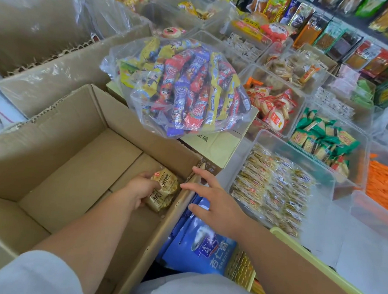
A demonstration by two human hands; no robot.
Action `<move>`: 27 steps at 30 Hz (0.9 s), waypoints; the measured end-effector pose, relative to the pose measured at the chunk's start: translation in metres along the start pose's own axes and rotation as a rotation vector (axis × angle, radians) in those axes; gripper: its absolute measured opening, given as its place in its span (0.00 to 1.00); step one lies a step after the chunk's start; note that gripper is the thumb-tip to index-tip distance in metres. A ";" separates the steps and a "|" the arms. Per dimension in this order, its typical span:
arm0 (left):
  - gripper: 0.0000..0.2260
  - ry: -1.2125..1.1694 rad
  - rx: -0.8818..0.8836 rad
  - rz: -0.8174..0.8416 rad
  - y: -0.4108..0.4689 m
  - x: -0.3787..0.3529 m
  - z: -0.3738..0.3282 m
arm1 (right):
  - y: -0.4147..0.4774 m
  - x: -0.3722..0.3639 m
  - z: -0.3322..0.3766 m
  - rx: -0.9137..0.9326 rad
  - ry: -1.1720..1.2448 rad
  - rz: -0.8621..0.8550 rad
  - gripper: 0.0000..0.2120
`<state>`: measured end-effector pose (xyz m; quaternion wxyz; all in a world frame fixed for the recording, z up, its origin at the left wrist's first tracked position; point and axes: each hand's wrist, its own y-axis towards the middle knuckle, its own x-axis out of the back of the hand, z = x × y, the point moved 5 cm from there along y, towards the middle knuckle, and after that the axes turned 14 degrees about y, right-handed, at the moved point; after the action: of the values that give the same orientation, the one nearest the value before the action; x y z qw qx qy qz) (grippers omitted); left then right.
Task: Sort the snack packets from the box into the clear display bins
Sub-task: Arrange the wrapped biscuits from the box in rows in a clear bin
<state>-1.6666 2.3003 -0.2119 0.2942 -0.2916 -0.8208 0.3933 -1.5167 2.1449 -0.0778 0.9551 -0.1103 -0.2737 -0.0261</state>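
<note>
An open cardboard box (81, 164) fills the lower left. In its near right corner lie beige snack packets (164, 190). My left hand (142, 189) reaches into the box and grips those packets. My right hand (211, 196) hovers over the box's right wall with fingers spread, holding nothing. To the right stands a clear display bin (299, 158) holding several of the same pale snack packets (273, 190).
A clear bag of colourful candy (184, 88) sits on a second carton behind the box. More clear bins with red and green packets (324, 139) lie further right. A blue carton (197, 242) and a yellow basket rim (317, 263) sit below my right arm.
</note>
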 end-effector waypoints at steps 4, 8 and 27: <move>0.23 -0.166 -0.027 -0.049 -0.029 0.016 0.002 | 0.000 -0.001 -0.004 0.020 -0.023 0.006 0.26; 0.16 -0.343 -0.202 -0.274 -0.082 0.037 -0.004 | 0.000 -0.002 -0.004 0.037 0.007 0.004 0.25; 0.38 0.564 -1.204 -0.507 -0.272 -0.112 -0.108 | -0.095 0.067 0.045 -0.013 1.084 -0.448 0.35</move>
<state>-1.5834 2.1303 0.0373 0.3656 -0.2943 -0.8307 -0.2994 -1.4936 2.0635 0.0139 0.9293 -0.0264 0.2376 -0.2816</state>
